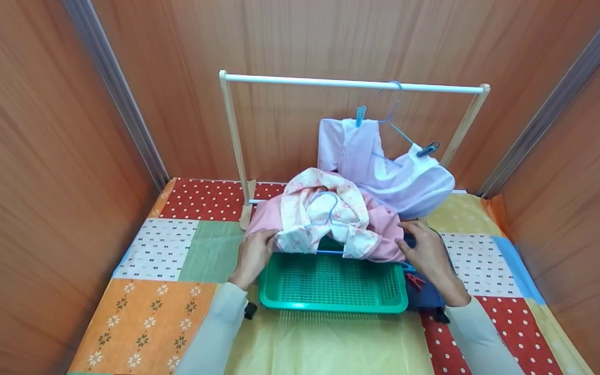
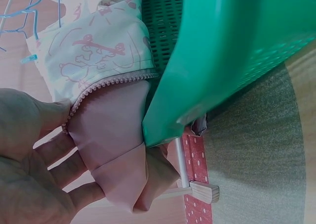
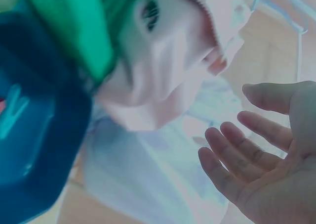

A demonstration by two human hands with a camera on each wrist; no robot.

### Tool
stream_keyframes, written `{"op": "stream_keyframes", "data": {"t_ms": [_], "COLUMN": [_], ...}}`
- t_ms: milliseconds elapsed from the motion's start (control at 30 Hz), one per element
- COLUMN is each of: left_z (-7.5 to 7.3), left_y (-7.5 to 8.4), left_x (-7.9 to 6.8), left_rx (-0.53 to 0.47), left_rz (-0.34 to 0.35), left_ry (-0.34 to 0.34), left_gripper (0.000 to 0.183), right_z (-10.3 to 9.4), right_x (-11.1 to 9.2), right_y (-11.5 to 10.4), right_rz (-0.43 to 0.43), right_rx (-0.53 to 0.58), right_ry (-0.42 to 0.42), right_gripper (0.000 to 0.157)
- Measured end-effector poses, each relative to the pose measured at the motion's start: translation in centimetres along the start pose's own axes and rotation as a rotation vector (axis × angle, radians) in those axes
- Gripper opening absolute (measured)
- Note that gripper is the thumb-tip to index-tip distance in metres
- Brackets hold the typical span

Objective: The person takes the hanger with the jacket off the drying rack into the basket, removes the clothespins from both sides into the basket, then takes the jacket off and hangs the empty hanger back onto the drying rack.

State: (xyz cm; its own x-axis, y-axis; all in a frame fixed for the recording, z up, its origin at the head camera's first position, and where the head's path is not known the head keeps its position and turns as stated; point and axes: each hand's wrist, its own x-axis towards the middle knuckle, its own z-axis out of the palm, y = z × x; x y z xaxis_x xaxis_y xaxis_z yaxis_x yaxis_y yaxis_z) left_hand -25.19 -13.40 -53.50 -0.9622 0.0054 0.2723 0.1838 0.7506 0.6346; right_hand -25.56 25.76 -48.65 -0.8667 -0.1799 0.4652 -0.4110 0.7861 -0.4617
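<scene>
A pink jacket [image 1: 263, 214] with a white printed lining lies spread over the back of a green basket [image 1: 331, 307]. Its zipper edge is turned outward, and a light blue hanger [image 1: 329, 252] sits within the lining. My left hand [image 1: 253, 255] pinches the jacket's left edge; the left wrist view has the thumb on the zipper edge and the fingers behind the cloth. At the other side, my right hand [image 1: 427, 255] is beside the jacket's right edge. Its fingers [image 3: 229, 159] are spread and apart from the cloth in the right wrist view.
Behind stands a rack with a white rail [image 1: 310, 81]. From it a lavender shirt [image 1: 352, 146] hangs tilted on a hanger, with a blue clothespin [image 1: 361, 115] and a dark one [image 1: 428, 149]. A dark blue tray [image 3: 44, 135] holding clothespins is right of the basket.
</scene>
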Motion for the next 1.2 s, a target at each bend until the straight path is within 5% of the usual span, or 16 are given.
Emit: {"op": "stream_keyframes", "data": {"t_ms": [200,700,1200], "left_z": [0.0,-0.1,0.3], "left_y": [0.1,-0.2,-0.1], "left_x": [0.1,0.3,0.0], "left_rx": [0.012,-0.002,0.007], "left_rz": [0.012,0.012,0.019], "left_ry": [0.013,0.017,0.042], "left_gripper": [0.021,0.021,0.019], "right_z": [0.7,3.8,6.3], "right_x": [0.8,4.2,4.9], "right_y": [-1.8,-6.0,-7.1], "right_rz": [-0.073,-0.267,-0.216], "right_rx": [0.018,0.115,0.111], "right_ry": [0.023,-0.092,-0.193], "right_gripper": [0.036,0.028,0.029]}}
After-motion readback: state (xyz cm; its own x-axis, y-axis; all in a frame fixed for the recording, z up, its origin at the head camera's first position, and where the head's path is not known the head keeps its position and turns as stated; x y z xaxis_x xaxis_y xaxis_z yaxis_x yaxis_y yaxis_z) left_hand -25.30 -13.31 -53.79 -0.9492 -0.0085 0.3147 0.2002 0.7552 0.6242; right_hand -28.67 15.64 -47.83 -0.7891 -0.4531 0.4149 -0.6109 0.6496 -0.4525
